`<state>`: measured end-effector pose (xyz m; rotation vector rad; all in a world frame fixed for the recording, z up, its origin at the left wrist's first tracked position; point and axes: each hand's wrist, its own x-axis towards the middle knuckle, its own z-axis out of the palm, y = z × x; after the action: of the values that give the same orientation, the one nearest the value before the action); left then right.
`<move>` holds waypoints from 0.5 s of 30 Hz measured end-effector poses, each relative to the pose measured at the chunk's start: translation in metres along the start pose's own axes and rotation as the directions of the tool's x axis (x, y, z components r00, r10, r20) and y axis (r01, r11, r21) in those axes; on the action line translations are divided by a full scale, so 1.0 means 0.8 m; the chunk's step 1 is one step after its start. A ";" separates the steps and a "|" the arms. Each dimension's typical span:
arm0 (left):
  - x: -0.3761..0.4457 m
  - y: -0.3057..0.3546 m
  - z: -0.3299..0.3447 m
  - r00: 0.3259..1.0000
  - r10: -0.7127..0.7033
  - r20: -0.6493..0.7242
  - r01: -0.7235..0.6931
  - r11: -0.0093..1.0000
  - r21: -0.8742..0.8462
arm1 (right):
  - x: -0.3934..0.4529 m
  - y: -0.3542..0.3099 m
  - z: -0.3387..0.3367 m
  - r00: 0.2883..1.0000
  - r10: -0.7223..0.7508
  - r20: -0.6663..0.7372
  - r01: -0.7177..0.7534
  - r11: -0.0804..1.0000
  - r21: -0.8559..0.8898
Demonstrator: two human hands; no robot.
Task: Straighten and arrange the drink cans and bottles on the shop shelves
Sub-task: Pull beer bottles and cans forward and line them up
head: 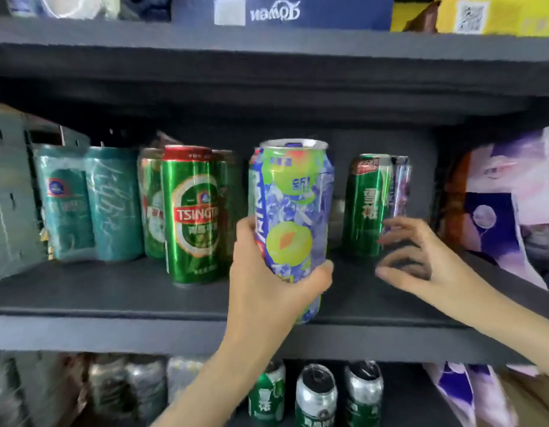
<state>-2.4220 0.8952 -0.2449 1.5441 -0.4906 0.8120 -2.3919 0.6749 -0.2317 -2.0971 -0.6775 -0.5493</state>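
Your left hand [267,272] grips a tall blue-and-green can [293,217] near its lower half, thumb on the left side and fingers curled round the front, holding it upright and a little tilted in front of the middle shelf [113,303], its base level with the shelf's front edge. Your right hand [421,251] reaches in beside it with fingers spread and loosely bent, the fingertips at a purple can [401,192] that stands just behind a dark green can [367,204]; the blur keeps you from telling whether they actually pinch it. To the left of the can you hold, a green beer can [191,214] stands upright near the front, with more green cans close behind it and two teal cans [91,201] in plastic wrap further left. On the shelf below, a few green and silver cans [316,396] stand in a row, and purple packets [507,211] fill the right end of the middle shelf.
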 end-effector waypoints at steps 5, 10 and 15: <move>0.000 0.005 -0.004 0.976 -0.182 0.119 0.171 0.980 0.098 | 0.001 -0.009 0.001 0.985 0.102 0.138 -0.101 0.995 -0.020; 0.007 0.054 -0.026 0.878 -0.435 0.199 0.419 0.900 0.120 | -0.004 -0.065 0.000 0.969 0.216 0.117 -0.224 0.973 0.060; 0.023 0.166 -0.099 0.719 -0.560 0.412 0.550 0.821 0.155 | -0.007 -0.226 -0.029 0.969 0.198 0.148 -0.233 0.931 0.280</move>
<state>-2.5223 0.9554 -0.1423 1.7731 -0.3038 -0.0148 -2.5147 0.7446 -0.1164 -1.8986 -0.5477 -0.1885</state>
